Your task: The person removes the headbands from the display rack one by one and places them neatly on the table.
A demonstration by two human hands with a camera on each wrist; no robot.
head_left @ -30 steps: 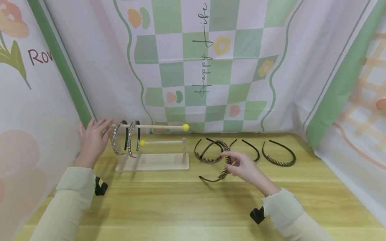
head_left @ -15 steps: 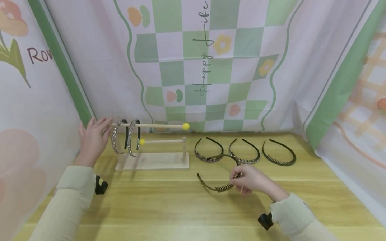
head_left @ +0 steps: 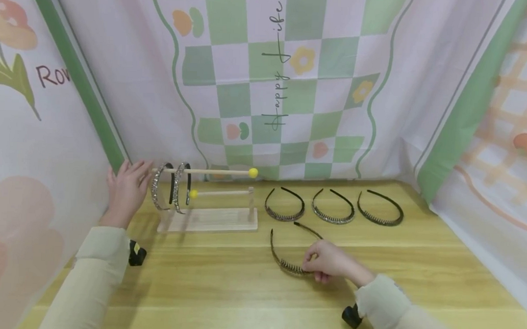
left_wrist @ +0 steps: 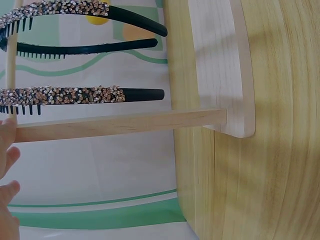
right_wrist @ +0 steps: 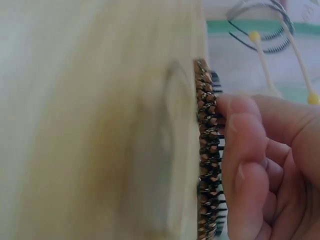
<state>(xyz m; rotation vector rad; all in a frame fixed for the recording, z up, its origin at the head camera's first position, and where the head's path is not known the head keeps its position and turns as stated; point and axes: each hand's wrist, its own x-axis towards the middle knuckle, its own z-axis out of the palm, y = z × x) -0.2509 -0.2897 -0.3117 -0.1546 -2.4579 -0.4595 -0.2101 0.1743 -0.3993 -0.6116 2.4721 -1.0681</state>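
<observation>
My right hand [head_left: 332, 260] pinches a brown jewelled headband [head_left: 291, 268] by its toothed curve, low over the front of the table. In the right wrist view the thumb and fingers meet the teeth side of this headband [right_wrist: 207, 150]. Whether it touches the table I cannot tell. My left hand [head_left: 129, 190], fingers fairly straight, touches the left top end of a wooden headband stand [head_left: 212, 220]; only its fingertips [left_wrist: 10, 155] show in the left wrist view. Two glittery headbands [head_left: 155, 187] hang on the stand's upper rod [head_left: 223, 172], close to that hand.
Three toothed headbands lie in a row behind my right hand: a left one [head_left: 284, 217], a middle one [head_left: 333, 219] and a dark right one [head_left: 381, 221]. Yellow balls [head_left: 253, 173] cap the stand's rods. Printed curtains [head_left: 267, 86] enclose the wooden table [head_left: 222, 290].
My right hand has brought the brown headband towards me from in front of the row, turning it so its curve faces the near edge. The left hand stays at the stand.
</observation>
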